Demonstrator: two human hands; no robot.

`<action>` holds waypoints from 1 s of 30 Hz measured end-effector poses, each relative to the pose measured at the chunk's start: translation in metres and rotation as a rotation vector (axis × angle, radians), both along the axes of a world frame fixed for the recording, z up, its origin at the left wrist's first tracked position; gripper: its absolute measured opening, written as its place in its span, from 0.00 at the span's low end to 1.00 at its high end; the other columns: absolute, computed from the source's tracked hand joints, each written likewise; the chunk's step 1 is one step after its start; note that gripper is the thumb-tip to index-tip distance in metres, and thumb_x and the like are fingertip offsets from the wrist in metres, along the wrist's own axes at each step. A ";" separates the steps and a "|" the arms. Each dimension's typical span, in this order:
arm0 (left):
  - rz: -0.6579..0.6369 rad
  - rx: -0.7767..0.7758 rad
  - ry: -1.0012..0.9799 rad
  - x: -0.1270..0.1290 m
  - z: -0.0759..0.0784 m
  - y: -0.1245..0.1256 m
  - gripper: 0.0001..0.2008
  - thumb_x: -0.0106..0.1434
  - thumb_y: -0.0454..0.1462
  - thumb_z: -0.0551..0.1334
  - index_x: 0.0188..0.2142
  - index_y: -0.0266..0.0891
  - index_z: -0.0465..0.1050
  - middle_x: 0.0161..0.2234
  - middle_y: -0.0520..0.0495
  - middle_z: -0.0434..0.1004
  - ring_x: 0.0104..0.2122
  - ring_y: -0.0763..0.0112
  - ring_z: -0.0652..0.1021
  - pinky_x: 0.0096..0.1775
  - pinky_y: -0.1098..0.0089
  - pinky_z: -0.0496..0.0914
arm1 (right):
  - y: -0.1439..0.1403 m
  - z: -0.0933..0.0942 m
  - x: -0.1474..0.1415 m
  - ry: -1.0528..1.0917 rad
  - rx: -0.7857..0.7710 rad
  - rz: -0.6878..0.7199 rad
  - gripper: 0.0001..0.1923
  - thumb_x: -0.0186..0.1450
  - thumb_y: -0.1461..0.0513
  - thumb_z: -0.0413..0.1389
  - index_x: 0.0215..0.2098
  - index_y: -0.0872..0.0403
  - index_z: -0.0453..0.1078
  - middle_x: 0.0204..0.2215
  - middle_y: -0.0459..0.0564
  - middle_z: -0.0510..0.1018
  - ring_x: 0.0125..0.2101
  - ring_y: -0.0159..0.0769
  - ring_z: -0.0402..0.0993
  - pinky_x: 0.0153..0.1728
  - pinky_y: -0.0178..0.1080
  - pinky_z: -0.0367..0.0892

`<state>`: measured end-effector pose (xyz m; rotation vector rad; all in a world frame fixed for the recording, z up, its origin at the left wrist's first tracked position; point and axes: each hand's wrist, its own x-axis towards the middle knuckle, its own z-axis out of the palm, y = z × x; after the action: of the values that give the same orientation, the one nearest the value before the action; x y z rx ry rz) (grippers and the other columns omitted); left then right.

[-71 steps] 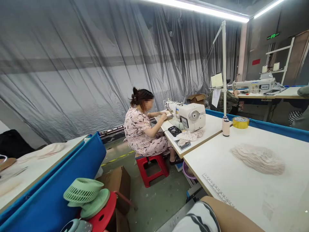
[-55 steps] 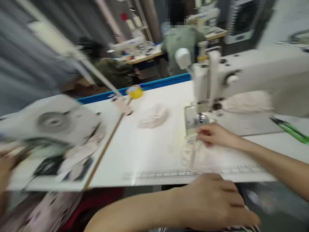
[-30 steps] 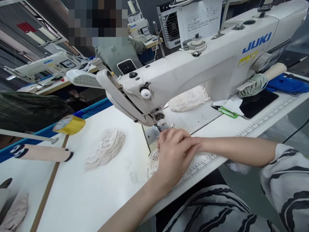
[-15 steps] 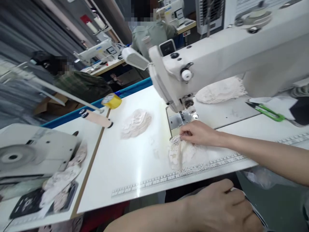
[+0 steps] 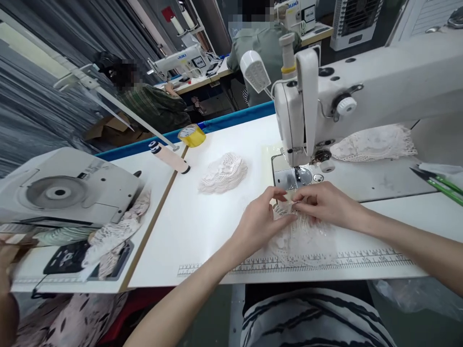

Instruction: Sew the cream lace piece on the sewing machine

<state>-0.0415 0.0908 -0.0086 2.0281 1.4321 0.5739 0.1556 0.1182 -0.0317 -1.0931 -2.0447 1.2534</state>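
Note:
A white lace piece [image 5: 302,241] lies at the front of the sewing machine [image 5: 289,115], over part of the printed ruler. My right hand [image 5: 321,205] pinches its upper edge just in front of the needle plate [image 5: 284,178]. Facing it, my left hand [image 5: 258,214] has thumb and fingers closed on the same lace, fingertips close to those of the right. The exact grip of the left is partly hidden. To the left sits a stack of lace pieces [image 5: 224,172]. Behind the machine's needle rests another lace bundle [image 5: 376,142].
Green-handled thread snips [image 5: 439,183] lie at the right. A yellow tape roll [image 5: 192,135] and a thread cone [image 5: 170,158] stand along the left seam of the table. Another machine [image 5: 68,188] is further left. Co-workers sit beyond the blue edge, and a person's arm shows at far left.
My left hand has come up from below the table edge to the lace beside my right hand, which keeps its pinch. The view has shifted, so the table things appear further right.

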 end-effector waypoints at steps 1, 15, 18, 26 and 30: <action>0.000 -0.040 -0.033 0.000 -0.001 0.004 0.16 0.59 0.38 0.67 0.45 0.40 0.67 0.37 0.52 0.74 0.19 0.83 0.64 0.21 0.77 0.59 | 0.000 0.001 0.000 -0.001 -0.021 -0.017 0.07 0.65 0.62 0.54 0.33 0.51 0.73 0.18 0.40 0.74 0.16 0.29 0.70 0.20 0.32 0.64; -0.170 0.721 0.049 -0.006 -0.034 0.023 0.06 0.66 0.32 0.58 0.31 0.36 0.68 0.23 0.55 0.70 0.20 0.80 0.66 0.23 0.77 0.59 | -0.002 -0.013 0.002 -0.127 0.527 -0.102 0.07 0.68 0.64 0.51 0.45 0.54 0.65 0.22 0.42 0.72 0.21 0.29 0.70 0.21 0.32 0.66; -0.159 0.750 0.017 -0.006 -0.036 0.023 0.06 0.66 0.31 0.58 0.31 0.37 0.68 0.22 0.55 0.70 0.20 0.81 0.67 0.23 0.77 0.59 | -0.003 -0.014 0.001 -0.102 0.644 -0.045 0.08 0.69 0.66 0.48 0.46 0.55 0.64 0.27 0.44 0.75 0.22 0.28 0.71 0.22 0.31 0.66; -0.163 0.822 0.031 -0.007 -0.035 0.021 0.03 0.64 0.30 0.58 0.34 0.38 0.68 0.20 0.59 0.70 0.17 0.81 0.65 0.23 0.74 0.57 | -0.005 -0.009 0.003 -0.145 0.979 -0.022 0.08 0.67 0.70 0.51 0.42 0.56 0.67 0.28 0.45 0.78 0.24 0.28 0.74 0.23 0.32 0.70; -0.194 0.783 -0.047 -0.006 -0.034 0.018 0.11 0.64 0.29 0.56 0.46 0.37 0.67 0.21 0.59 0.71 0.18 0.80 0.68 0.23 0.76 0.61 | -0.010 0.004 0.008 -0.216 1.394 0.123 0.08 0.63 0.73 0.55 0.40 0.62 0.71 0.28 0.52 0.80 0.29 0.35 0.76 0.26 0.36 0.73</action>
<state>-0.0472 0.1086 -0.0425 2.6729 1.0401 1.2240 0.1638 0.1081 -0.0278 -0.3842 -2.3686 -0.4067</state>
